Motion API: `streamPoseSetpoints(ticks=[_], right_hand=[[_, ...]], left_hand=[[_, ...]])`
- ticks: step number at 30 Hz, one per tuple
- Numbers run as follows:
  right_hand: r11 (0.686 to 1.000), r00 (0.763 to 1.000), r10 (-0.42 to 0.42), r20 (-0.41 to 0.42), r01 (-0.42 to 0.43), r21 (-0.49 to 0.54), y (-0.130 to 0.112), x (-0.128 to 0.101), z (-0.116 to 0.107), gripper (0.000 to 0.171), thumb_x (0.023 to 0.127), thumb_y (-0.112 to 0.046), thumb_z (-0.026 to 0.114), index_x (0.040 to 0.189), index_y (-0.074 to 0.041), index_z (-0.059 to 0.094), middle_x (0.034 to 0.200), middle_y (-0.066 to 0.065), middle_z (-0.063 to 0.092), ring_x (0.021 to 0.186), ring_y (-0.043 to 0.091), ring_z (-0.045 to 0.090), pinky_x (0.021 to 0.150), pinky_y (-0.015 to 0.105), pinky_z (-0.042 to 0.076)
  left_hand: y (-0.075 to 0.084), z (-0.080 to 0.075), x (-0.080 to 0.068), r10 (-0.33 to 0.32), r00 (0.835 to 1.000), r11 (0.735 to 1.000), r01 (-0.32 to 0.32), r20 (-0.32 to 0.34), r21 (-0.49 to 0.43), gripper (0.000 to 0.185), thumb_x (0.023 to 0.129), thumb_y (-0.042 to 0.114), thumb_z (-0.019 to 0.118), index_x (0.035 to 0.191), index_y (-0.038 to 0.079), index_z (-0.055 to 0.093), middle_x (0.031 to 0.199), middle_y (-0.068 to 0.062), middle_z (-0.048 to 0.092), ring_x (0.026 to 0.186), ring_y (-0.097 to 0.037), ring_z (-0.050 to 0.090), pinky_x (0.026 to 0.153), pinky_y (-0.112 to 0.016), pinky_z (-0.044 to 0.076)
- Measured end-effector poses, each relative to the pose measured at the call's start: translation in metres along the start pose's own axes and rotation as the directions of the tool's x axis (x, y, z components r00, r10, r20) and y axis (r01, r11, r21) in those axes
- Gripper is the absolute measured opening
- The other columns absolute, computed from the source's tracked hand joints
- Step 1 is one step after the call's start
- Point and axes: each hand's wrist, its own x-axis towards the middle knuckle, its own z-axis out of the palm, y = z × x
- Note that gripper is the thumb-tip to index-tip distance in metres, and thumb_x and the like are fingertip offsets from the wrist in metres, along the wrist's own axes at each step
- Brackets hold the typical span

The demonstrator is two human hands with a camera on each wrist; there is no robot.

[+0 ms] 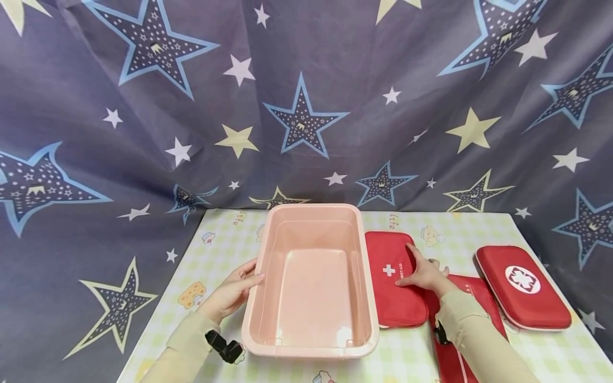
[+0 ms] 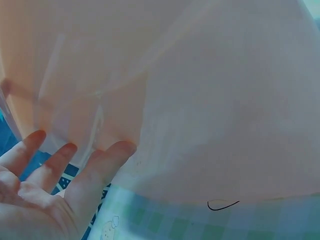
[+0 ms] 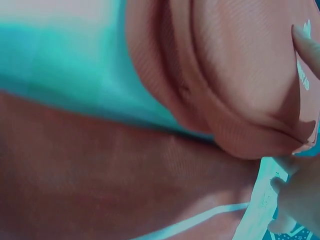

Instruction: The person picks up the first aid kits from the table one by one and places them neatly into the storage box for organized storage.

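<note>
Behind the table hangs a dark blue-grey cloth (image 1: 335, 64) printed with white, yellow and blue stars, and the table itself is covered with a pale green and yellow checked sheet (image 1: 225, 239) with small cartoon pictures.

On this sheet the left hand (image 1: 233, 290) lies with straight, relaxed fingers against the left outer wall of a pink rectangular plastic tub (image 1: 311, 340). It holds nothing; the fingertips only touch the wall just under the rim. In the left wrist view the fingers (image 2: 107, 160) are spread a little and meet the pale pink wall (image 2: 210, 100), which fills almost the whole picture.

The right hand (image 1: 423, 274) rests flat on a red soft fabric first-aid pouch with a white cross (image 1: 392, 298). Its fingers are stretched over the right part of the pouch and do not curl around it. This pouch lies just beside the right wall of the tub, touching it or nearly so. In the right wrist view the ribbed red fabric (image 3: 235, 90) is very close and blurred, with one fingertip (image 3: 306, 45) on it.

Under the right forearm lies a second flat red pouch (image 1: 450, 356), partly hidden by the beige sleeve (image 1: 479, 340). Further to the right, near the table edge, lies a red hard-shell case with a round white emblem (image 1: 522, 287), apart from the hand.

The tub stands in the middle of the table and nothing is inside it.
</note>
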Motion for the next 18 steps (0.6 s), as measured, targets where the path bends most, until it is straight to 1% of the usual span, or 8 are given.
streamPoseSetpoints(ticks=[4,8,11,14,18], right_hand=[[1.0,1.0,0.003,-0.013,-0.003,0.009,0.0,0.002,0.003,0.117,0.059,-0.043,0.086,0.149,-0.015,0.016,0.132,0.034,0.041,0.116,0.056,0.027,0.091,0.076,0.009],[1.0,0.999,0.002,-0.032,-0.002,-0.003,-0.002,0.004,0.006,0.113,0.058,-0.042,0.087,0.147,-0.016,0.022,0.128,0.036,0.043,0.11,0.054,0.033,0.084,0.069,0.022],[1.0,0.999,-0.008,-0.042,0.008,-0.016,-0.006,0.005,0.007,0.109,0.059,-0.042,0.087,0.145,-0.017,0.025,0.126,0.035,0.044,0.108,0.052,0.035,0.08,0.063,0.027],[0.999,0.998,-0.027,-0.057,0.026,-0.022,-0.008,0.005,0.009,0.105,0.06,-0.039,0.087,0.144,-0.016,0.028,0.124,0.032,0.046,0.11,0.051,0.036,0.082,0.061,0.029],[0.996,0.993,-0.089,-0.084,0.09,0.019,-0.011,0.005,0.01,0.101,0.061,-0.031,0.088,0.142,-0.011,0.03,0.12,0.032,0.046,0.111,0.047,0.039,0.089,0.059,0.038]], left_hand=[[-0.001,0.0,0.0,0.012,1.0,1.0,-0.012,0.005,-0.006,0.07,0.095,0.008,0.052,0.148,-0.008,0.008,0.132,-0.011,0.047,0.108,-0.013,0.058,0.09,-0.029,0.052],[-0.003,0.0,-0.001,0.014,1.0,1.0,-0.014,0.011,-0.01,0.07,0.095,0.007,0.051,0.148,-0.008,0.008,0.13,-0.007,0.05,0.107,-0.013,0.059,0.09,-0.03,0.052],[-0.004,0.0,0.0,0.017,1.0,1.0,-0.017,0.009,-0.011,0.069,0.095,0.007,0.051,0.148,-0.008,0.009,0.129,-0.007,0.05,0.107,-0.013,0.059,0.09,-0.029,0.052],[-0.004,0.0,0.0,0.022,1.0,1.0,-0.022,0.003,-0.007,0.068,0.095,0.007,0.05,0.148,-0.008,0.009,0.13,-0.008,0.05,0.107,-0.012,0.058,0.09,-0.028,0.052],[-0.003,0.0,-0.001,0.025,1.0,1.0,-0.025,-0.006,-0.007,0.068,0.095,0.007,0.05,0.147,-0.008,0.01,0.128,-0.006,0.051,0.107,-0.012,0.058,0.089,-0.027,0.052]])
